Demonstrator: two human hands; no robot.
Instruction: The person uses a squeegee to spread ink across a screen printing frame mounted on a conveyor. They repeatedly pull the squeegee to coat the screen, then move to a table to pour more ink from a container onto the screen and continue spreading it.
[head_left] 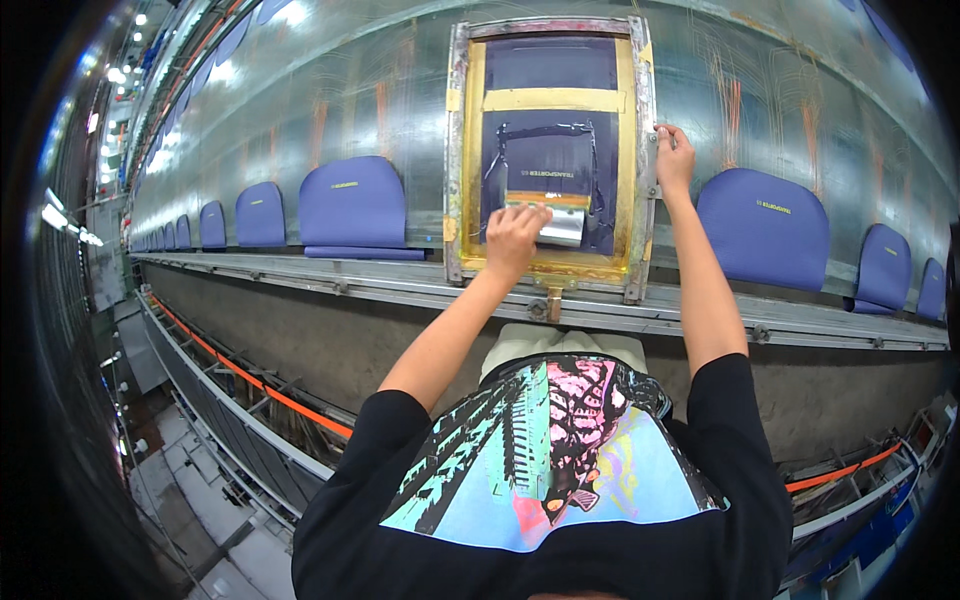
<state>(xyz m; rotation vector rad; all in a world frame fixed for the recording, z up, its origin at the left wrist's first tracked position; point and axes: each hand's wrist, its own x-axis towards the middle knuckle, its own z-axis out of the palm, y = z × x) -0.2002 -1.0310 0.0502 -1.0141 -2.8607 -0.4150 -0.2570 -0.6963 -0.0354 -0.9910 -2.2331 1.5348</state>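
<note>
A screen-printing frame [456, 140] with yellow tape and a dark purple mesh area [549, 65] lies on the long table. My left hand [516, 236] grips a squeegee with a metal blade [560, 228] in the lower part of the screen, below a dark smeared ink outline. My right hand [674, 158] has its fingers curled on the frame's right edge. Purple cut fabric pieces lie on either side, the closest being a large piece [350, 200] at left and another [762, 235] at right.
The metal table [258, 100] runs left to right, with smaller purple pieces [212, 224] in a row along it. A rail [830, 330] follows its near edge. Behind me is another railed structure with orange strips [300, 405]; ceiling lights show at far left.
</note>
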